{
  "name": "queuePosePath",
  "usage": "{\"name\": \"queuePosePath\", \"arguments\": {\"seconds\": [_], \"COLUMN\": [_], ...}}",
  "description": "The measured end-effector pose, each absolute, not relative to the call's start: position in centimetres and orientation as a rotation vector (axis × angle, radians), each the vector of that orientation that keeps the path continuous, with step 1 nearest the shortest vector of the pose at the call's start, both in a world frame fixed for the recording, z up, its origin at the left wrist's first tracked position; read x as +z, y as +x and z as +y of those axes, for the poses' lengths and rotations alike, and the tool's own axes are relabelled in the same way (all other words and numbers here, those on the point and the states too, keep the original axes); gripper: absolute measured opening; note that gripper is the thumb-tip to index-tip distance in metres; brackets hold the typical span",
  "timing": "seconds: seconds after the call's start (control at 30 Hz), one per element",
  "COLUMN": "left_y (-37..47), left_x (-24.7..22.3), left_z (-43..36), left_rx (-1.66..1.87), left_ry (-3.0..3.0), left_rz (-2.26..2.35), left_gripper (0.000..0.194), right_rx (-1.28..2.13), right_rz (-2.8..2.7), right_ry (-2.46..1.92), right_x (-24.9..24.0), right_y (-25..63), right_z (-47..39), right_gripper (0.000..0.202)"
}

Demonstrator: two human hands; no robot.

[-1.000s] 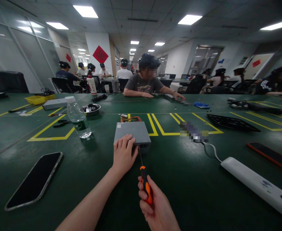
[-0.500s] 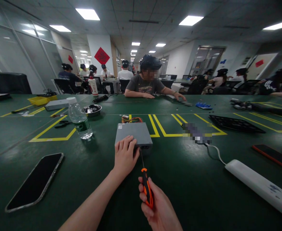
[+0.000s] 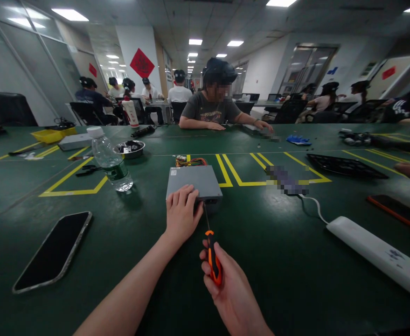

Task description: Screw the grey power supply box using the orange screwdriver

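Note:
A grey metal box point(image 3: 192, 179) with a dark socket on its near face lies on the green table, coloured wires point(image 3: 191, 161) behind it. My left hand point(image 3: 183, 212) rests on the box's near left part, fingers over its top and thumb by the front edge. My right hand point(image 3: 225, 280) is wrapped round the orange and black handle of a screwdriver point(image 3: 213, 261). The screwdriver's shaft points away from me, its tip at the box's near face beside my left thumb. Whether the tip sits in a screw cannot be made out.
A water bottle point(image 3: 112, 163), a metal bowl point(image 3: 131, 149) and a phone point(image 3: 52, 252) are on the left. On the right lie a white power strip point(image 3: 376, 254), a dark phone with a red edge point(image 3: 399, 213) and a black panel point(image 3: 346, 166). A person point(image 3: 211, 105) sits opposite.
The view has tilted down a little, so the surroundings stand higher in the picture. Part of another person's hand has come in at the right edge. My hands keep their hold.

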State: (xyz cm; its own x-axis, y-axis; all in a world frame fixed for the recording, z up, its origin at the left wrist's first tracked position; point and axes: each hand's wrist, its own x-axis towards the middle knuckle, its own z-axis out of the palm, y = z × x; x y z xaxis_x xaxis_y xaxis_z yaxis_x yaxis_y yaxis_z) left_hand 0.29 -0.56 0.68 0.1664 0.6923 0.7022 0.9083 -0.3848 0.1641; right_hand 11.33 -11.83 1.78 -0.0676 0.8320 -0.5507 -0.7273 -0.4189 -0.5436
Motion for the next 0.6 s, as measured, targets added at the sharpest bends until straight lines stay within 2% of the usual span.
{"name": "queuePosePath", "arguments": {"seconds": [0.23, 0.33, 0.6], "left_y": [0.37, 0.36, 0.29], "left_x": [0.76, 0.77, 0.93], "left_z": [-0.61, -0.62, -0.7], "left_rx": [-1.031, -1.033, -1.023], "left_ry": [-2.147, -2.145, -2.173], "left_rz": [-1.533, -1.531, -1.529], "left_gripper": [0.025, 0.025, 0.025], "right_rx": [1.769, 1.828, 1.731], "right_rz": [-0.021, -0.022, -0.115], "right_ry": [-0.974, -0.991, -0.978], "right_x": [1.69, 1.44, 1.27], "right_y": [12.08, 12.15, 11.62], "right_z": [-11.55, -11.43, -11.77], "right_gripper": [0.027, 0.028, 0.031]}}
